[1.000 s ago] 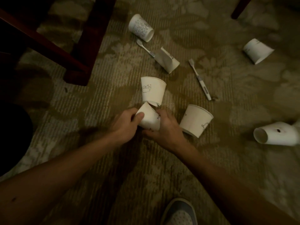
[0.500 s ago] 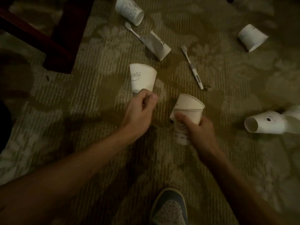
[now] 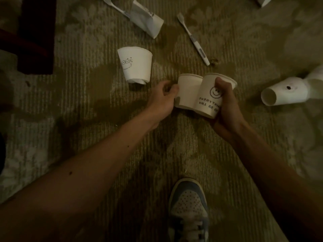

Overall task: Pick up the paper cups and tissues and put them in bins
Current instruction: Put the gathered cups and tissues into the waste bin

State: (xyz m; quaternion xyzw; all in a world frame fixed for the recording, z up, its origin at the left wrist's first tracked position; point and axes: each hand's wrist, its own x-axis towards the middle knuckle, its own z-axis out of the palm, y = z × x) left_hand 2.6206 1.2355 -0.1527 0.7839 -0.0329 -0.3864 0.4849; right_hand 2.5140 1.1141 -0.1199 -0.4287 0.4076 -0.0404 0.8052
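White paper cups lie scattered over a patterned carpet. My right hand [image 3: 225, 105] grips a cup printed with a smiley face and lettering [image 3: 209, 100], held above the floor. Right beside it, touching, is a plain cup [image 3: 187, 91]; my left hand [image 3: 162, 98] pinches its left side with thumb and fingertips. A cup with a cartoon face [image 3: 135, 65] lies on the carpet just left of my hands. A flattened cup [image 3: 148, 21] lies farther away. Two more cups [image 3: 284, 93] lie on their sides at the right. No tissues or bin are in view.
Two toothbrushes lie on the carpet, one [image 3: 194, 39] beyond my hands and one [image 3: 115, 6] by the flattened cup. Another cup's edge [image 3: 263, 0] shows at the top right. A dark wooden furniture leg [image 3: 35, 35] stands at upper left. My shoe [image 3: 188, 210] is below.
My right hand lifted the smiley cup from the carpet. My left hand left the cartoon-face cup's side and moved right to take the plain cup. The view shifted forward.
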